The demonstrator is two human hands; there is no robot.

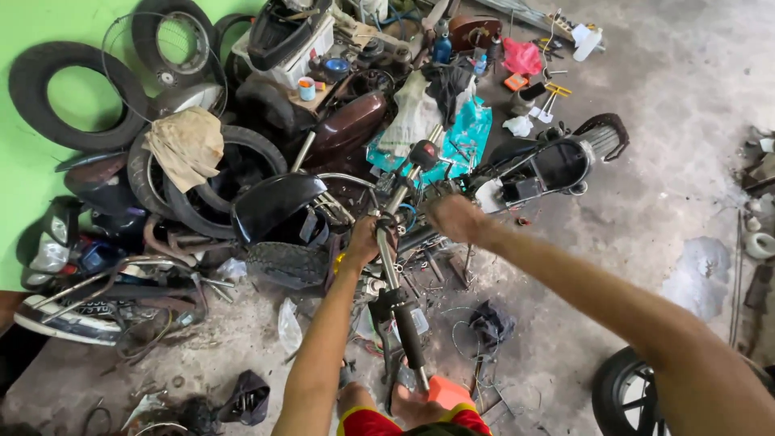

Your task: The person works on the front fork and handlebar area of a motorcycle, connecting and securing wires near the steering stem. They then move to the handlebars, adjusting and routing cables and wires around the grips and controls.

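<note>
Both hands, left hand (365, 241) and right hand (454, 216), grip handlebar (395, 266) above littered concrete floor (646, 218); green wall (48, 178).

Both hands (367, 241) (454, 216) on motorbike handlebar (401, 282)

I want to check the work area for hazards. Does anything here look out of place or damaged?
Yes. Loose wires and small metal parts lie scattered on the concrete floor under the handlebar that the left hand holds. A crumpled cloth hangs over stacked tyres.

Chrome motorcycle handlebar (393, 266) with black grips, angled upright
</note>
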